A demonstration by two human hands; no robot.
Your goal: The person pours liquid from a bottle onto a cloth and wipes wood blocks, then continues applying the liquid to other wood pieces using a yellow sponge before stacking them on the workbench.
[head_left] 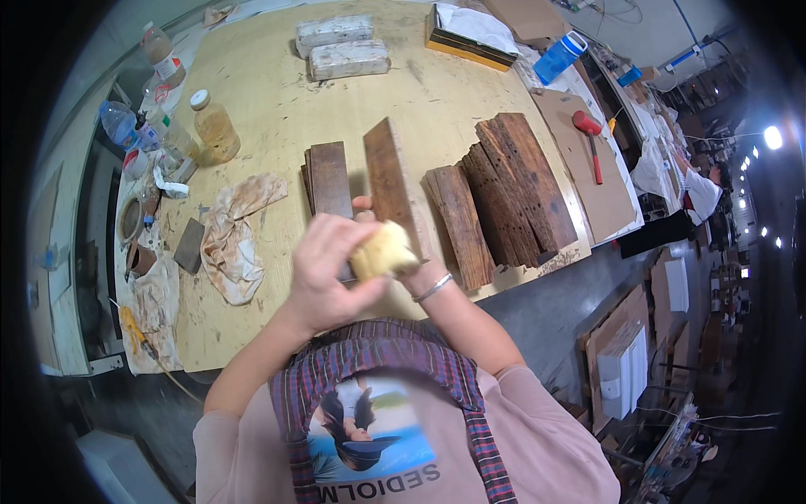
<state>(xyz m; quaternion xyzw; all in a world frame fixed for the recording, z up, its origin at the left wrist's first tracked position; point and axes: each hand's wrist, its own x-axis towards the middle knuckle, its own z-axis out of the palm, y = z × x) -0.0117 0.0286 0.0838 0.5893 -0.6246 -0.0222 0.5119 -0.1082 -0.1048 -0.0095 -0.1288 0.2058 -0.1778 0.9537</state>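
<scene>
- In the head view, the left hand [326,262] is curling its fingers and thumb around a pale yellow pad [382,250], pinching it near the lower end of a brown wooden board [388,172].
- The right hand [425,274] is gripping that board from behind, its fingertips showing past the left edge; the pad and board are covering most of this hand, so how tightly it is closing cannot be told.
- The board is standing tilted above the table [273,109], between two groups of wood.
- Just left of it, a small stack of dark boards [329,181] is lying partly behind the left hand.
- To the right, a narrow plank [460,227] is lying beside a row of rough, pitted planks [520,189], crowding that side.
- Farther right, a red mallet [588,124] is resting on a cardboard sheet [579,185].
- At left, a stained cloth [239,244] is lying crumpled near a dark flat block [190,246]; a lidded jar [216,130] is standing beyond.
- Along the far side, two whitish blocks [348,60], an open-topped box [472,52] and a blue bottle [560,57] are sitting well apart from the hands.
</scene>
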